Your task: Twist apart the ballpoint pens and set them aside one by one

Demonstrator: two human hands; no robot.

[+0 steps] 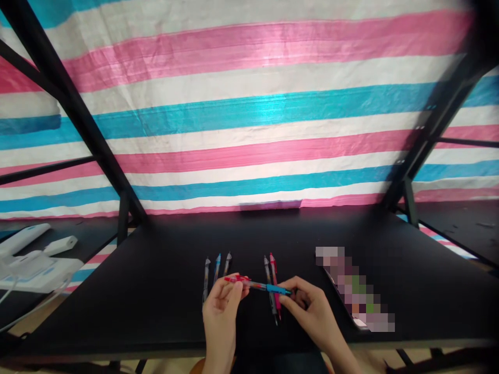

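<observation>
Between my two hands, just above the black table, a pen (257,285) lies nearly level. It has a red clip end at the left, a see-through barrel and a blue grip at the right. My left hand (224,301) pinches the red end between thumb and fingers. The blue end is held by my right hand (307,306), whose fingers partly cover the tip. Behind the held pen, a black pen (267,267) and a red pen (273,265) lie side by side. Near my left hand are a grey-black pen (206,275), a blue pen (217,267) and another dark pen (227,264).
A long blurred-out object (351,291) with a dark edge rests right of my right hand. White plastic devices with cables (47,270) lie on a side table at the left. Black metal posts (78,114) flank the black table (156,311); a striped sheet (249,124) hangs behind it.
</observation>
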